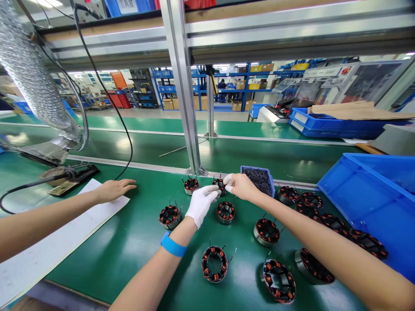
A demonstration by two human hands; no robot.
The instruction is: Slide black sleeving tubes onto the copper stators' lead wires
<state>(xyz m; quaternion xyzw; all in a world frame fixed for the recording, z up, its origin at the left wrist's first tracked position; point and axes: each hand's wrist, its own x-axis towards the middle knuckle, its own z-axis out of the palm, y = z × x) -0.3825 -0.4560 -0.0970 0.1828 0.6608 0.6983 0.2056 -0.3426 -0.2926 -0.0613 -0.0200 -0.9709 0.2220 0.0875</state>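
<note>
My left hand wears a white glove, with a blue band on the wrist. Its fingers are drawn together on the near rim of a motor stator, a ring with copper windings and upright wire leads. Just right of that stator, my right hand has white finger cots on and is closed in a pinch; what lies between the fingertips is too small to make out. Beside my right hand is a small blue-purple bin of short black tubes. Another stator stands just below my hands.
Several more stators stand around the green bench, some crowded against a large blue bin at right. At left, another person's hand rests by a white sheet. A metal post rises behind the stators.
</note>
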